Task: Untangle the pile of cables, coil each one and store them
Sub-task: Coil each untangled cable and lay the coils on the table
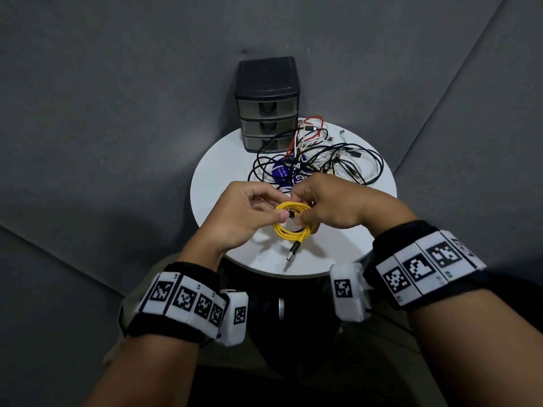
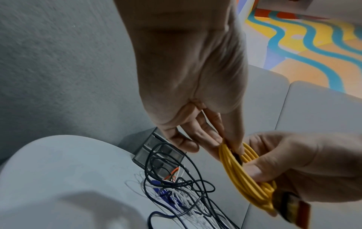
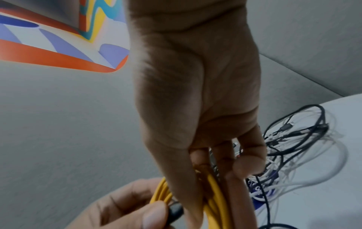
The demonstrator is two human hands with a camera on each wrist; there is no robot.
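Note:
A coiled yellow cable (image 1: 289, 223) hangs between both hands above the near part of the round white table (image 1: 223, 171). My left hand (image 1: 249, 212) pinches the cable's small dark plug (image 1: 291, 214) between thumb and finger. My right hand (image 1: 326, 201) grips the coil's right side, fingers curled round the strands (image 3: 215, 201). The other plug, a USB one (image 1: 293, 251), dangles below the coil. A tangled pile of black, white and red cables (image 1: 320, 154) lies on the table beyond the hands.
A dark three-drawer organiser (image 1: 267, 104) stands at the table's far edge, all drawers pushed in, cables touching its lowest drawer. Blue printed discs (image 1: 283, 171) lie under the pile. Grey upholstery surrounds the table. A colourful floor (image 2: 313, 38) shows in the left wrist view.

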